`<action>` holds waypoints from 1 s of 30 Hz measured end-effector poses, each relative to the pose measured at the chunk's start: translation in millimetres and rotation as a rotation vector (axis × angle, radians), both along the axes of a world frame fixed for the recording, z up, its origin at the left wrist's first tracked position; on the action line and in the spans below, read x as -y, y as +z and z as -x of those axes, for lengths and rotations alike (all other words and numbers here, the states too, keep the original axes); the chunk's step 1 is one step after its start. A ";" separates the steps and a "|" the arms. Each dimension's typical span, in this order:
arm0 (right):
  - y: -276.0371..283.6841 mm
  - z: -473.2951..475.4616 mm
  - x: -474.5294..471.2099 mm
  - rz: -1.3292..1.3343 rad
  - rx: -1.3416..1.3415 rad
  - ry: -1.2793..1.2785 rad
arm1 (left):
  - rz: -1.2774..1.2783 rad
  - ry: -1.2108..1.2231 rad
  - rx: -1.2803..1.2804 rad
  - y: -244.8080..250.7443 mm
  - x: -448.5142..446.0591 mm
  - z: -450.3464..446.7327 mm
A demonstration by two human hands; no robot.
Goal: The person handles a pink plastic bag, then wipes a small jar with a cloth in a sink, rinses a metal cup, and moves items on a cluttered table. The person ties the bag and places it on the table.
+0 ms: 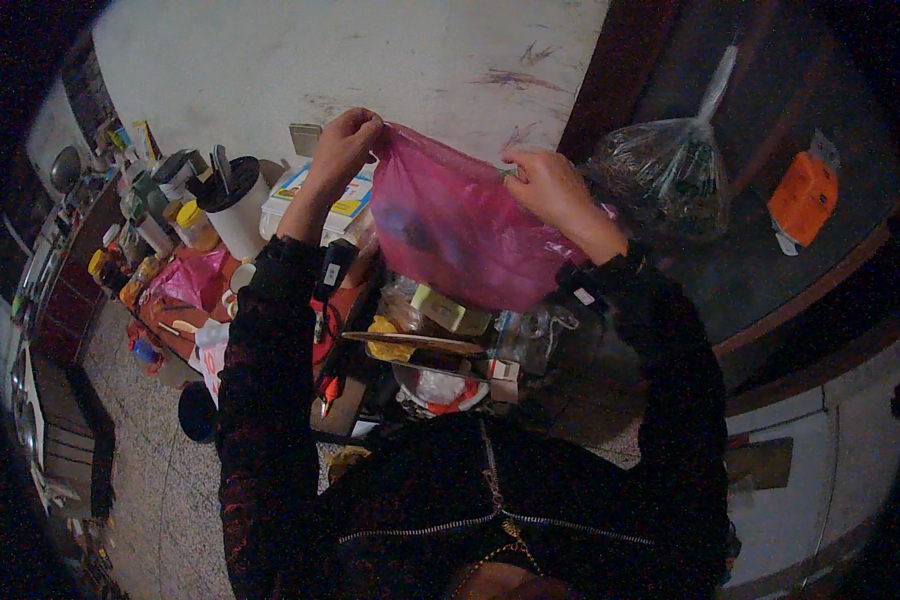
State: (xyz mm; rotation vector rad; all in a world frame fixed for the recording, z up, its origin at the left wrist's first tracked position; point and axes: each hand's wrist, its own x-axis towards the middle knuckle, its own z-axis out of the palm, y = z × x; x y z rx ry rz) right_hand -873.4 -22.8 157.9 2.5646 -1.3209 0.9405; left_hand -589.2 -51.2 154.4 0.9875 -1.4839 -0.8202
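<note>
A thin pink plastic bag hangs stretched between my two hands. My left hand pinches its upper left corner. On the opposite side, my right hand grips the upper right edge with bent fingers. Something dark and bluish shows faintly through the plastic, too blurred to name. Below the bag lie a pale green box, a round wooden board seen nearly edge-on, and a yellow plastic bag.
On the table at left stand a white container with a black top, a yellow-lidded jar and several bottles. Another pink plastic bag lies there. At right are a knotted clear bag and an orange packet. A pale wall rises behind.
</note>
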 end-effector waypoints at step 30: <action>96.1 -11.4 -21.4 -0.259 0.660 0.356 | 0.324 0.122 0.706 -13.5 -3.7 128.1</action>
